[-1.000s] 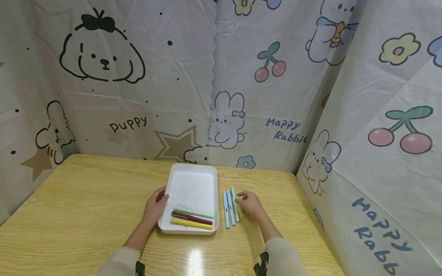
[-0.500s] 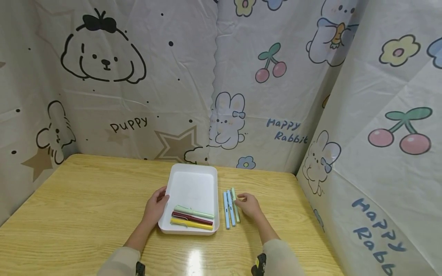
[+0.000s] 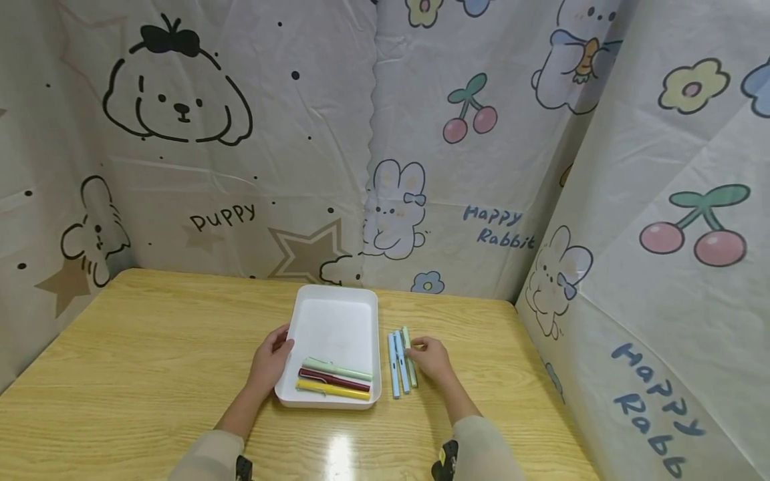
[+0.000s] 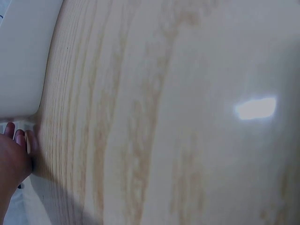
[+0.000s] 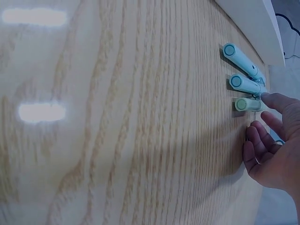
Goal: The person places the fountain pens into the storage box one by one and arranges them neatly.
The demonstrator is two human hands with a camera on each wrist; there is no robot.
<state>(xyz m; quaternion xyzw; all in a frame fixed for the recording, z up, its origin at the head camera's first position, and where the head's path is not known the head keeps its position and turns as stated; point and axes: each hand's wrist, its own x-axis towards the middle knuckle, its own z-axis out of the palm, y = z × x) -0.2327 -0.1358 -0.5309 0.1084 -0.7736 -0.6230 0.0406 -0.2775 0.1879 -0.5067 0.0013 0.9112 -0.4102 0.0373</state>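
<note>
A white tray sits on the table, with a pale green pen, a dark red pen and a yellow pen lying across its near end. My left hand grips the tray's left side, thumb at the rim. Right of the tray, two light blue pens and another green pen lie side by side. My right hand is over this green pen, thumb and index finger around it but apart; the other fingers curl loosely. Whether the fingertips touch it is hard to tell.
The wooden table extends to both sides of the tray. Patterned cloth hangs behind the table and along both sides. Light glares off the tabletop near its front.
My right hand has shifted slightly left, closer over the green pen on the table. The left hand, the tray and the pens stay where they were.
</note>
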